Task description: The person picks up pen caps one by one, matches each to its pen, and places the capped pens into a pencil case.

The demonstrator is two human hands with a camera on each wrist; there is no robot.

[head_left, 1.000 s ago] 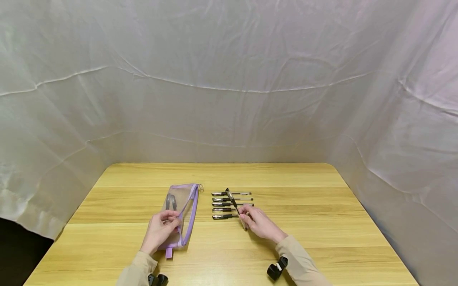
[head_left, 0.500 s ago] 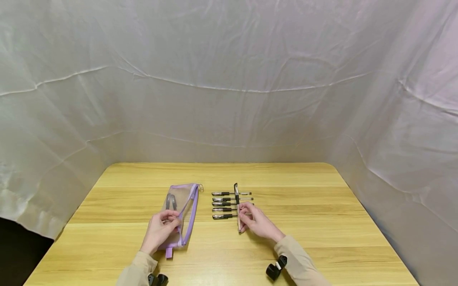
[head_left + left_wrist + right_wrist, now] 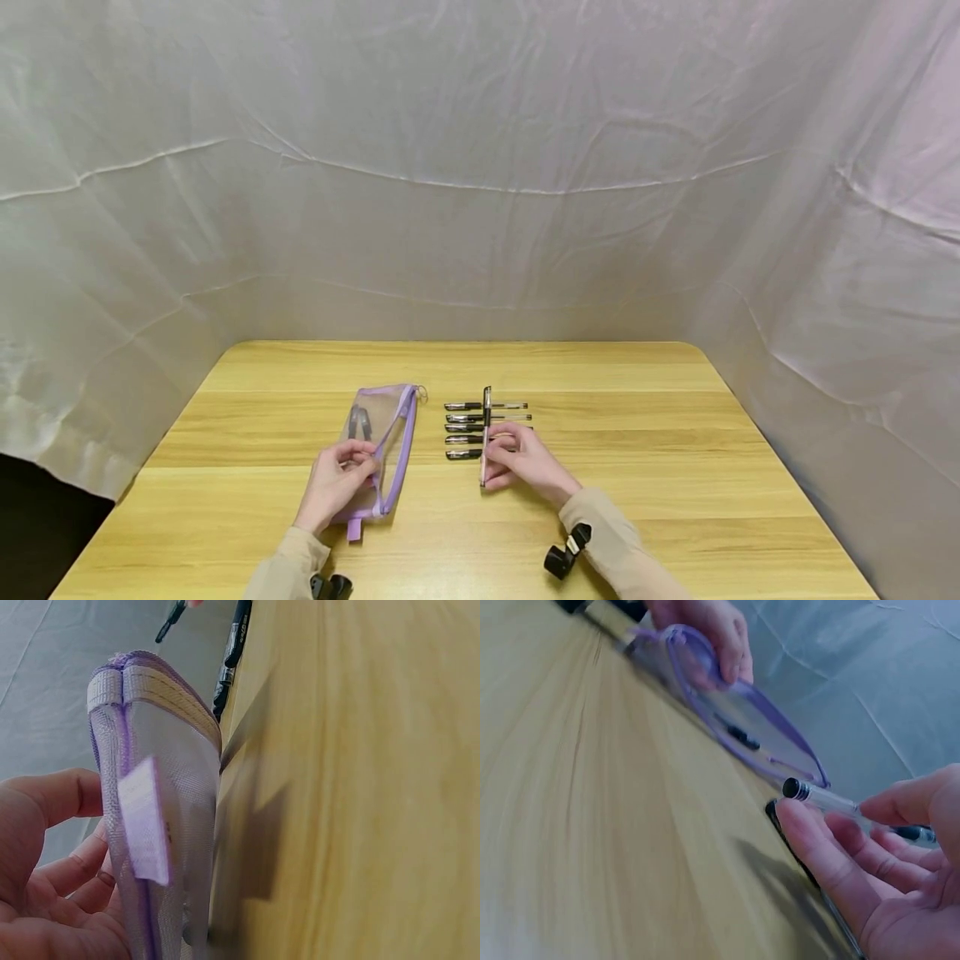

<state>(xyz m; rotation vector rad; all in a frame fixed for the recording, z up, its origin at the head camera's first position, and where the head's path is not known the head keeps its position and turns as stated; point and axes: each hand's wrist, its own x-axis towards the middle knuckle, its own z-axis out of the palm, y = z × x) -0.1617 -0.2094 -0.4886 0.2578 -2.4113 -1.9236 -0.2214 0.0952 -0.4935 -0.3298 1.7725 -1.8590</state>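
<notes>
A purple-edged mesh pencil pouch [image 3: 403, 454] lies left of centre with its zipper side gaping. My left hand [image 3: 339, 482] pinches the edge of that opening between thumb and fingers. Inside, dark pens [image 3: 360, 422] show through the mesh, and the right wrist view looks into the mouth. My right hand [image 3: 525, 458] pinches a clear-barrelled gel pen [image 3: 486, 417] with a black cap, its cap end pointing away from me. The held pen crosses above a row of several similar gel pens [image 3: 462, 428] lying side by side, partly hidden by the right hand.
The wooden table [image 3: 637, 417] extends around the pouch and pens. A metal ring [image 3: 422, 394] hangs at the pouch's far corner, and a purple tab [image 3: 355, 530] at its near end. Grey cloth [image 3: 480, 208] walls the table at the back and sides.
My right hand has turned the pen from a slant to pointing nearly straight away and shifted it slightly left toward the pouch. The left hand and pouch stay put.
</notes>
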